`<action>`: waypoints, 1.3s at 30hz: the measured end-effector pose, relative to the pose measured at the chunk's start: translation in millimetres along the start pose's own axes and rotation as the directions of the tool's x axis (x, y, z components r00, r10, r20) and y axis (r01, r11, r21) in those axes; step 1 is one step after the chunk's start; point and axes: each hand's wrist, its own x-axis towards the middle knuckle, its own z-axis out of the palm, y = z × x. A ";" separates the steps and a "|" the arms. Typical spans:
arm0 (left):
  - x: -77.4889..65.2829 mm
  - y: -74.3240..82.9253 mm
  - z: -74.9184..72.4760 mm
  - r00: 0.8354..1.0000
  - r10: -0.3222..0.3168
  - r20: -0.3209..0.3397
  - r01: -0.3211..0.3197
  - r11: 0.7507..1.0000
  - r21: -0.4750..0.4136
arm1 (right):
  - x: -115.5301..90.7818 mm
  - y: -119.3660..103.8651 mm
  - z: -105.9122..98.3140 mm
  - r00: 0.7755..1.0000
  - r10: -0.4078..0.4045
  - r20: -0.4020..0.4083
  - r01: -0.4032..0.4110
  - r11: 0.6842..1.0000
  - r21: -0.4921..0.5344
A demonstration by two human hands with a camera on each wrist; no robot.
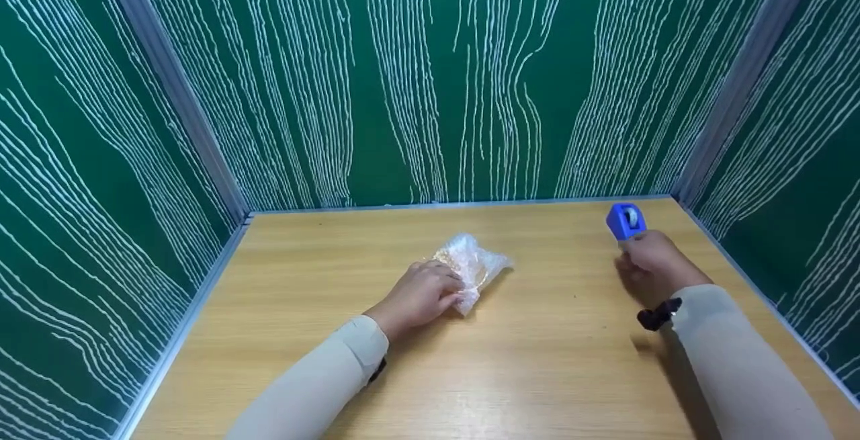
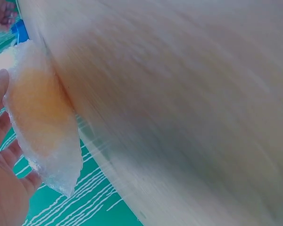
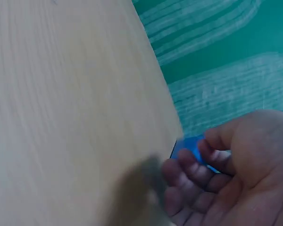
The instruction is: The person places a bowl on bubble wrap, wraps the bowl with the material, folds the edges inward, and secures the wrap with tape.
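A bubble-wrap packet (image 1: 470, 267) lies near the middle of the table, its clear plastic crumpled and pointed at the corners. Something orange shows through the wrap (image 2: 40, 110) in the left wrist view. My left hand (image 1: 424, 292) grips the packet's near left side, thumb on one face and fingers behind. At the far right, a blue tape dispenser (image 1: 625, 220) with a roll in it extends beyond my right hand (image 1: 653, 258). Those fingers are curled at the dispenser's near end, and blue plastic (image 3: 191, 145) shows past the thumb in the right wrist view.
The light wooden table (image 1: 510, 373) ends at a grey-framed edge along the back and both sides. Green panels with white wavy lines (image 1: 396, 77) rise behind it and at left and right. A dark band (image 1: 658, 316) sits at my right wrist.
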 end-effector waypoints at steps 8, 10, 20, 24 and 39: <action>0.0 -0.9 0.1 1.000 -0.005 -0.007 0.005 1.000 -0.004 | -13.4 -63.4 45.7 0.946 -0.270 0.178 0.317 0.884 -0.344; -0.1 -0.9 0.0 1.000 -0.006 -0.008 0.006 1.000 -0.005 | -17.7 -78.1 60.1 0.926 -0.305 0.221 0.370 0.850 -0.376; -1.5 0.2 -0.5 1.000 -0.001 -0.015 0.000 1.000 -0.004 | -50.7 -146.1 127.2 0.811 -0.390 0.436 0.572 0.683 -0.454; -1.7 -0.4 -0.4 1.000 0.011 -0.025 -0.011 1.000 0.008 | -58.5 -166.0 148.5 0.761 -0.396 0.513 0.636 0.611 -0.472; 0.7 1.6 1.9 1.000 0.007 -0.026 -0.008 0.999 -0.039 | -51.8 -194.0 183.9 0.720 -0.296 0.628 0.655 0.588 -0.475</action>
